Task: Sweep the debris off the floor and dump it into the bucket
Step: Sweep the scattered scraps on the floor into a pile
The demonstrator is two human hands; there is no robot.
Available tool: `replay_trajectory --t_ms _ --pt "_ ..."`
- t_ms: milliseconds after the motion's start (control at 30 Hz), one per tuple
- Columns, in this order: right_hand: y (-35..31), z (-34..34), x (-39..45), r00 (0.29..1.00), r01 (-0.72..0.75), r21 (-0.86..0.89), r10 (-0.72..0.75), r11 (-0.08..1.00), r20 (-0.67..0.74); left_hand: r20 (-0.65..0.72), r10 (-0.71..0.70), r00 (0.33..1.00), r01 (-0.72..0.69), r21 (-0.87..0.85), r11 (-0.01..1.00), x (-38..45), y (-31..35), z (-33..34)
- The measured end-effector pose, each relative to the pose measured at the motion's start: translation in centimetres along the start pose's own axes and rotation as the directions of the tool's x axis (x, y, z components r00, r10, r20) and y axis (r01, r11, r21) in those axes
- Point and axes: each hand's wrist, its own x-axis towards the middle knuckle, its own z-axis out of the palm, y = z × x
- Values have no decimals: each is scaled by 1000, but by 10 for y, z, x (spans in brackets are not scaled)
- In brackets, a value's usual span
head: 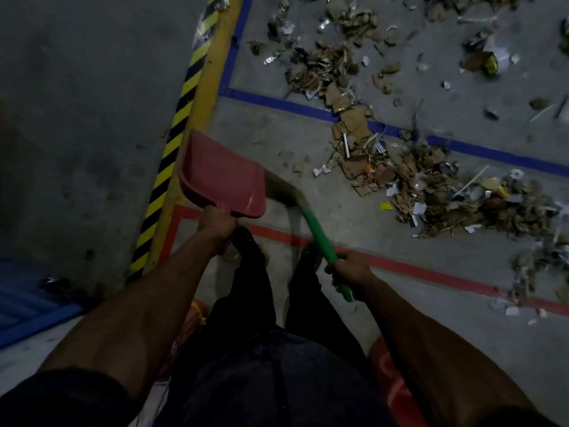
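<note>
Both arms stretched forward and down, left hand (217, 224) curled tight around a handle, right hand (349, 268) gripping a stick lower down.

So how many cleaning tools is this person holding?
2. A red plastic dustpan in the left hand, and a green-handled broom in the right hand. Others may lie outside the view.

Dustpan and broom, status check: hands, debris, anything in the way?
Left hand grips red dustpan, pan empty. Right hand grips green-handled broom. Debris still on floor ahead-right. Bucket not in view.
</note>
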Motion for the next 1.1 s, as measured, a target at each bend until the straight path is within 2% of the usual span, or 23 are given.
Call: replay_trajectory --t_ms 133,333,433,500,567,700,800,900,1100 --pt "-3 -17 11 992 -47 310 82 949 -99 57 39 998 -39 3 999 -3 3 15" --pt "-21 -48 36 974 -35 500 142 865 -177 96 103 990 -107 37 994 -5 14 31" --pt "-31 -41 37 966 -13 612 168 791 -196 91 130 987 -136 60 989 -4 17 33" --pt "-33 -18 26 960 63 617 122 785 -253 84 132 988 -139 82 987 -5 18 33" --pt "-30 8 14 969 115 571 36 813 -246 98 143 985 -152 93 984 -6 19 31" --pt "-31 14 16 987 57 572 40 818 -154 107 159 981 -165 50 985 -8 20 30" --pt "-40 -11 29 969 26 684 151 729 -198 105 173 979 -179 52 982 -6 19 32" --pt "-44 -44 41 951 12 830 249 558 -181 105 204 973 -213 80 974 -1 18 37" --pt "-44 -89 61 956 46 949 262 313 -133 104 239 965 -251 121 960 -4 24 51"
